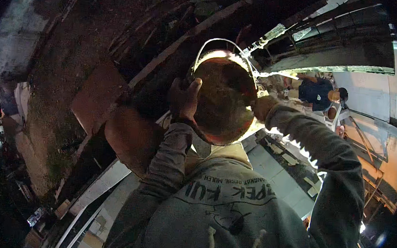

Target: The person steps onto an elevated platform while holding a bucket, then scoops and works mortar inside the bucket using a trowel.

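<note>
Held a round bucket (218,138) out in front of the grey hoodie (229,210). Pinched its left edge between thumb and fingers of the left hand (183,99). Touched its right edge with the right hand (264,108); could not tell that grip. Saw a thin wire handle (221,39) curving past the far edge.

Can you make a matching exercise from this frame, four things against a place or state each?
1 left hand
2 right hand
3 wire handle
4 other person

A at the right side of the bucket
B wearing a dark shirt
C gripping the left rim
D arched beyond the far rim

Pairs: 1-C, 2-A, 3-D, 4-B
</note>
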Available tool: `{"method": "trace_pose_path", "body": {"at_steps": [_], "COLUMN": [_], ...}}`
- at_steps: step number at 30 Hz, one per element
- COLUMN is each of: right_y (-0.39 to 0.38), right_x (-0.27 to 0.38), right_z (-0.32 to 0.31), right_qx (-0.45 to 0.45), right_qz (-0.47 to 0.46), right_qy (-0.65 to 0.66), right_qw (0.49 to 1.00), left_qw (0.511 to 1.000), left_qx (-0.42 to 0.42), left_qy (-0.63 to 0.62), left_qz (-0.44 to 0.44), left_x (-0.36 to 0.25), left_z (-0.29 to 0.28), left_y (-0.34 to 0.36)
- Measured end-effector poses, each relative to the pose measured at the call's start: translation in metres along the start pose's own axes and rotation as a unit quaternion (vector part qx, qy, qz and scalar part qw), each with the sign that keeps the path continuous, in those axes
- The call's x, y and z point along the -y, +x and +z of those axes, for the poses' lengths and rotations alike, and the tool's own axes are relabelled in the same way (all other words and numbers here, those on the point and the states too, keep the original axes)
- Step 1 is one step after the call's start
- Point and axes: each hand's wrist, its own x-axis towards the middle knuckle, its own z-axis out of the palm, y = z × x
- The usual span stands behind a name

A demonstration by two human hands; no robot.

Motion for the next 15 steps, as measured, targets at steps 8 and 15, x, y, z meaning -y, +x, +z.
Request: {"method": "trace_pose_path", "body": {"at_steps": [8, 15], "right_y": [-0.004, 0.015], "right_x": [0.013, 0.065], "right_z": [-0.001, 0.029], "right_qx": [0.018, -0.123], "right_qz": [-0.029, -0.067], "right_qy": [0.169, 0.222], "right_qw": [0.985, 0.965], "left_qw": [0.998, 0.994], "left_qx": [-0.025, 0.009], "left_qy": [-0.018, -0.098], "left_qz": [0.056, 0.038], "left_x": [0.060, 0.077], "left_z": [0.010, 0.017], "left_y": [0.014, 0.011]}}
